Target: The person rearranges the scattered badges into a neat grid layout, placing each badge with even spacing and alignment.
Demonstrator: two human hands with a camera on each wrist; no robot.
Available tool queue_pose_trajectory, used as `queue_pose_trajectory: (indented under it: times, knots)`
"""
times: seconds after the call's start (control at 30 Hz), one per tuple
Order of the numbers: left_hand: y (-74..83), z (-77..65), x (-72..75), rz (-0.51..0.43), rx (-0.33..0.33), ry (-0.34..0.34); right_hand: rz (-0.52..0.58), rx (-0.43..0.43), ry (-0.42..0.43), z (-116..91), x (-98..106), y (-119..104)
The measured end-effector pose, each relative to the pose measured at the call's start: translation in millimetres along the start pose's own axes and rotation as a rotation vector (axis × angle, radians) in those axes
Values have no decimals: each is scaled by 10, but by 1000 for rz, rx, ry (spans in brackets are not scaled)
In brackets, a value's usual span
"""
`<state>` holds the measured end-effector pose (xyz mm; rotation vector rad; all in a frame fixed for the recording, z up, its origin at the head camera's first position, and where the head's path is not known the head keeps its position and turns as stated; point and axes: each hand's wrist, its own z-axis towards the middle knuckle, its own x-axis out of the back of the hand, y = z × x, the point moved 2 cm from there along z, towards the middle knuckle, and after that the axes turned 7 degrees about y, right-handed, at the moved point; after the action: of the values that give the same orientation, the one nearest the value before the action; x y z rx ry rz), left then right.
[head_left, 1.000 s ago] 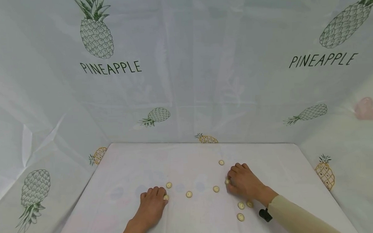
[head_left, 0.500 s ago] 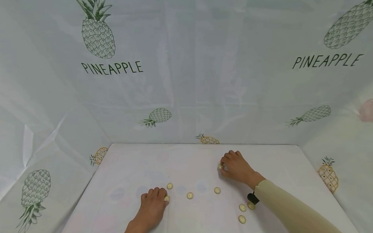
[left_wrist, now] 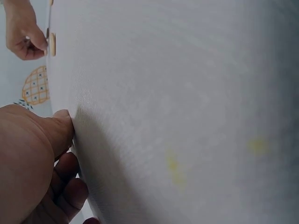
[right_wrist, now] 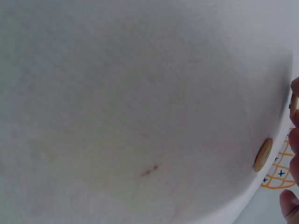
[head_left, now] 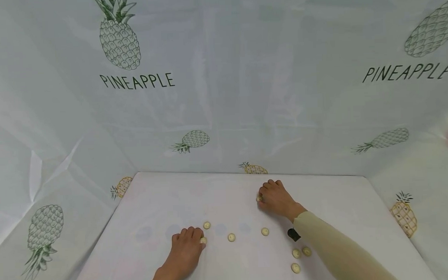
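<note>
My left hand is on the white table with curled fingers, holding a round wooden button between thumb and forefinger. In the left wrist view the thumb hides that button. Farther back, my right hand pinches another wooden button at its fingertips. The right wrist view shows only fingers at its edge, with one button lying flat nearby. Just beyond the left hand sits a button. Two more, a middle button and one to its right, lie between the hands.
Several buttons are grouped at the near right, beside the right sleeve. A black wrist device hangs under that forearm. White curtains printed with pineapples enclose the table at the back and sides.
My right hand has moved from the right-middle of the table toward the back, then a little left, with a button at its fingertips. The left hand has kept its place; the head view shifts slightly.
</note>
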<state>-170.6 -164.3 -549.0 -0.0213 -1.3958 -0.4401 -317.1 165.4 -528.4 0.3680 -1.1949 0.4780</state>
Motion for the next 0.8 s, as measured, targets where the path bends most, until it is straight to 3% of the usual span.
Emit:
queue_pose_trajectory:
  times: [0.47, 0.8]
  knots:
    - [25, -2, 19, 1, 10, -16, 17, -49, -24, -13, -51, 32]
    - [10, -9, 17, 4, 6, -12, 30, -23, 1, 23, -76, 17]
